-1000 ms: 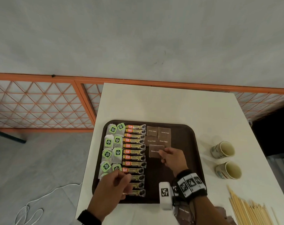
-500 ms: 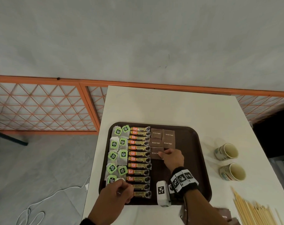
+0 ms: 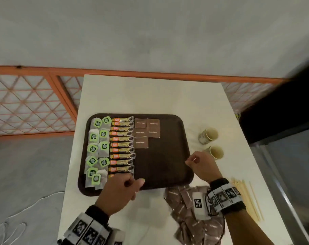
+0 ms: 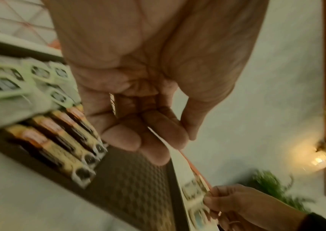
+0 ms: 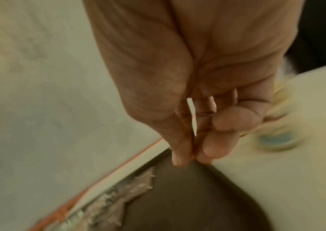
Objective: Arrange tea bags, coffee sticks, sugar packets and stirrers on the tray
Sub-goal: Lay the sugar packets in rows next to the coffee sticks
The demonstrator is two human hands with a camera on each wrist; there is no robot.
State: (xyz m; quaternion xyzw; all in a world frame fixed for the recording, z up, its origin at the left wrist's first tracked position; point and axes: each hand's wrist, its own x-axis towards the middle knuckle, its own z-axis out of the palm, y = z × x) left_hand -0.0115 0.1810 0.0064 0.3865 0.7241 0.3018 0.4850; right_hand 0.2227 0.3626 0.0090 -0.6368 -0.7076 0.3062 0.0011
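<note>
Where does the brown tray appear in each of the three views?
Head: the tray lies at the centre, on the white table.
Left wrist: it runs slantwise from the left edge to the bottom centre.
Right wrist: its bare rounded corner fills the bottom centre.
Shared landmark: the white table on which it rests.

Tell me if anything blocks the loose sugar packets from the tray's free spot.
Nothing visible does. The loose sugar packets lie off the near rim of the tray; its floor from there to the fifth placed packet is bare.
</note>
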